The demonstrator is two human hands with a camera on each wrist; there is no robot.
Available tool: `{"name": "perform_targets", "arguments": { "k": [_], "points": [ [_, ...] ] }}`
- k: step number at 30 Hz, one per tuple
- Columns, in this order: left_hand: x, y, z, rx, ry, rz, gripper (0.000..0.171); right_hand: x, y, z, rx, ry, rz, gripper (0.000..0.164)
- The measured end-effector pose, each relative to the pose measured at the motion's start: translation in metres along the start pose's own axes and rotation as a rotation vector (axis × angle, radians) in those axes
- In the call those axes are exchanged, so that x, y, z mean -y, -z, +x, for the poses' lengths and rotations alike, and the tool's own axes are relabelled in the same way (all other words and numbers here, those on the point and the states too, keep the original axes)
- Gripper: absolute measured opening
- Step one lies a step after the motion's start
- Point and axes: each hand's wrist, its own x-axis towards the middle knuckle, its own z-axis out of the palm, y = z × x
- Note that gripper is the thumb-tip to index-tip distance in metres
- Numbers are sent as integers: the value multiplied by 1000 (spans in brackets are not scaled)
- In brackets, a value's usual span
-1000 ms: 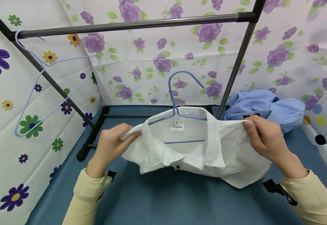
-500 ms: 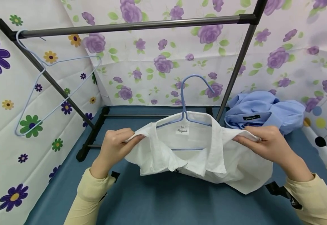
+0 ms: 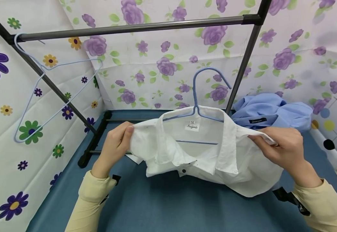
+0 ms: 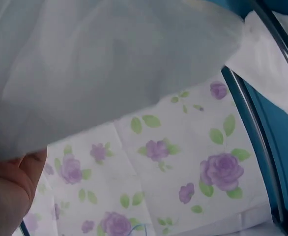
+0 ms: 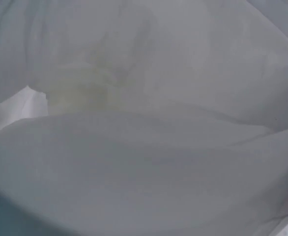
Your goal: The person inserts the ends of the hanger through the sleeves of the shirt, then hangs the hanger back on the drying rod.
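Noting fingers of left hand [image 3: 116,145] and right hand [image 3: 288,145] clamped on the white shirt [image 3: 203,153], I should tension evenly about the hanger [image 3: 194,91] between them.

Two hangers [image 3: 194,93], two shirts [image 3: 227,151], one rack [image 3: 139,28]

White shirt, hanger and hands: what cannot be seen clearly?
Head view: ends of the hanger, hidden by the white shirt.
Head view: lower line on neck label, too small.
Left wrist view: left hand, partly beyond left edge.
Right wrist view: right hand, almost wholly beyond right edge.
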Motion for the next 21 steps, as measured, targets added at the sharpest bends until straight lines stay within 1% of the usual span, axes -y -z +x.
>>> {"name": "perform_targets", "arguments": {
  "k": [2,5,8,10,12,15,16,18,21],
  "points": [
    [-1,-1,0,-18,40,-12,37,-1,1,1,-21,-14,7,56],
    [-5,1,2,-38,103,-41,31,-2,2,1,-23,-24,11,56],
    [-6,5,2,-60,127,-71,26,-3,5,0,-11,-34,22,57],
    [-5,11,1,-32,111,-109,27,-3,8,0,2,-45,45,56],
    [-3,18,2,6,71,-123,33,-3,10,-1,9,-51,69,56],
    [-5,28,3,88,-4,-126,42,-2,11,0,9,-58,106,56],
    [-6,29,3,105,-29,-116,44,-3,10,0,0,-60,117,56],
    [-10,29,5,133,-69,-80,43,-3,10,0,-20,-69,131,56],
    [-14,25,6,180,-87,-70,39,-4,10,0,-49,-88,147,56]
  ]
}}
